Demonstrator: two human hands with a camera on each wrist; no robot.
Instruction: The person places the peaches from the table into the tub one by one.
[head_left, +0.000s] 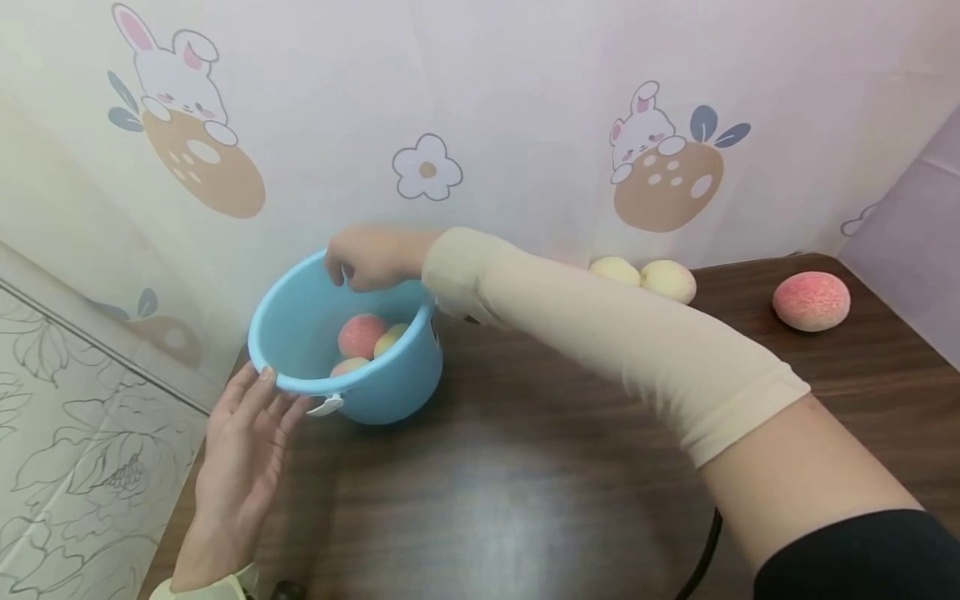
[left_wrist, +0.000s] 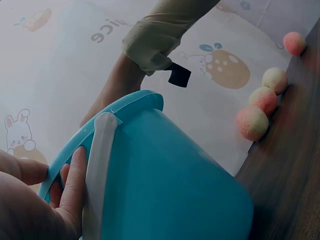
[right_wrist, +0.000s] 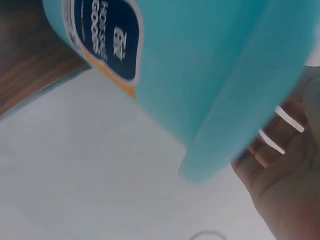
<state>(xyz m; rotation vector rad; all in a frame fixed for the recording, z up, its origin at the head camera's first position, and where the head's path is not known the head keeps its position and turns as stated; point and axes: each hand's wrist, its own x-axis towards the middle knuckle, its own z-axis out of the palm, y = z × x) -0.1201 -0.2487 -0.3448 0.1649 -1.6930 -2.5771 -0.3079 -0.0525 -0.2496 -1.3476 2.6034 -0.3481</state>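
Observation:
A light blue bucket with a white handle stands on the table near the wall. Inside it lie a pink peach and parts of two more. My left hand pinches the bucket's near-left rim between thumb and fingers. Over the bucket's far side hangs my right hand, fingers pointing down into the opening. In the right wrist view, gaps show between the spread fingers of that hand, and nothing is seen in it. The bucket wall hides part of it there.
Along the wall on the brown table sit pale peaches, some hidden by my right sleeve in the head view. A pink peach lies apart at the far right. A black cable runs near the front edge.

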